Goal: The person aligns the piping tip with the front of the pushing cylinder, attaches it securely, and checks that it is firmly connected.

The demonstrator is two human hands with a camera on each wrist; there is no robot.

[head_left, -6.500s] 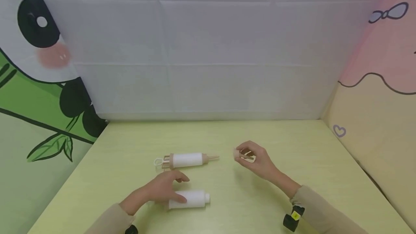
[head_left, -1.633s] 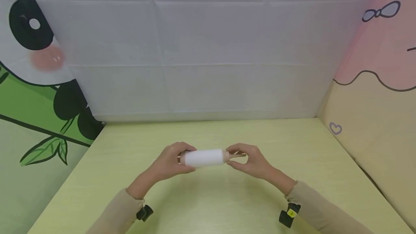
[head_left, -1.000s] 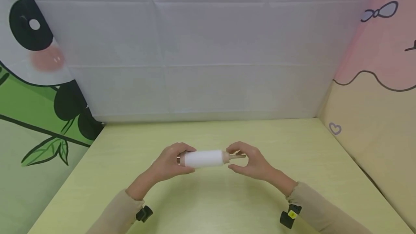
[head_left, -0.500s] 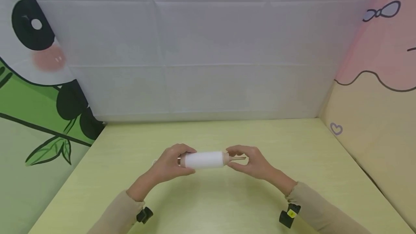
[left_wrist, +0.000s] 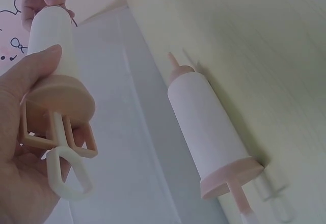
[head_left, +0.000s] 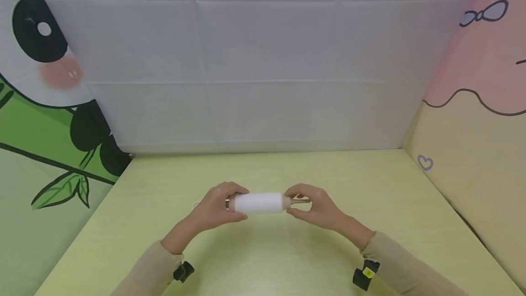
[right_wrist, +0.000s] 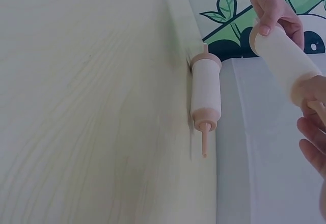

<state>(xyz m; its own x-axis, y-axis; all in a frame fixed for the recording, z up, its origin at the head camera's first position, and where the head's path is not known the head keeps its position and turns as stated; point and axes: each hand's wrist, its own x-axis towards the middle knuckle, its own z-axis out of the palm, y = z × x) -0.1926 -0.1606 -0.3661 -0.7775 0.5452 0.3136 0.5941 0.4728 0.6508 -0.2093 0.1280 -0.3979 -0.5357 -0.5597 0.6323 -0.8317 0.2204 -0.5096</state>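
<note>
A white-barrelled piping syringe (head_left: 259, 203) is held level above the table between both hands. My left hand (head_left: 210, 208) grips its rear end, thumb and fingers around the barrel beside the pink collar. Behind that collar, the left wrist view shows pink finger loops (left_wrist: 36, 141) and a white pull ring (left_wrist: 52, 175). My right hand (head_left: 324, 209) pinches the pink nozzle cap (head_left: 286, 202) at the front end, and the thin nozzle points into its palm. A second piping syringe (left_wrist: 206, 124) of the same kind lies on the table, hidden behind the held one in the head view.
The pale yellow table (head_left: 263, 264) runs back to a white cloth wall (head_left: 263, 72). Printed cartoon panels stand at the left (head_left: 57, 150) and right (head_left: 472, 150). Black wrist cameras (head_left: 183, 271) sit on both sleeves.
Earlier, the near barrel lay on the table and my right hand held the loose nozzle cap; now the cap is on the raised barrel. Lately my right fingers loosened, then closed on it again.
</note>
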